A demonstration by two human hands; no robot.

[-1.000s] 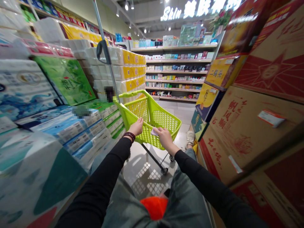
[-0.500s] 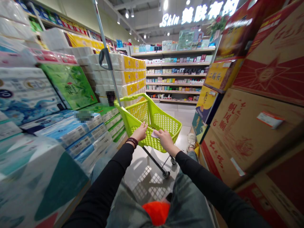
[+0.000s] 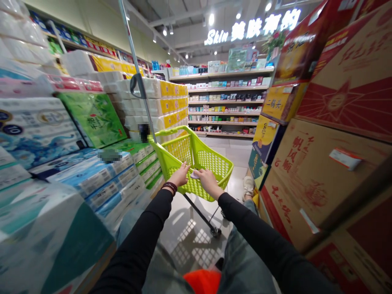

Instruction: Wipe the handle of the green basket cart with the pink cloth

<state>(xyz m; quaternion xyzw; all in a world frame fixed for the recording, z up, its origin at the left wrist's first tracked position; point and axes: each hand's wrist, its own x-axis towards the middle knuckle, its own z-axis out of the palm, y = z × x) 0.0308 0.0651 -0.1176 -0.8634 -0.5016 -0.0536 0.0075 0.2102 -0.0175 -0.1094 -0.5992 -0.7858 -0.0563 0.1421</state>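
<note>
The lime-green shopping cart basket stands in front of me, its perforated side towards me. At its near rim, my left hand, with dark beads at the wrist, has its fingers stretched out and holds nothing that I can see. Just right of it, my right hand is closed on a small pale folded cloth against the same rim. Whether it is fabric or paper cannot be made out. The cart's dark leg slants down to a caster wheel.
Packs of tissue are stacked close on my left, with yellow-white paper bundles behind. Cardboard cartons rise on my right. A metal pole stands at the cart's left; shelves of small boxes are behind.
My right hand and the cloth have shifted slightly left along the rim, closer to my left hand. The view has tipped up a little, so the scene sits lower.
</note>
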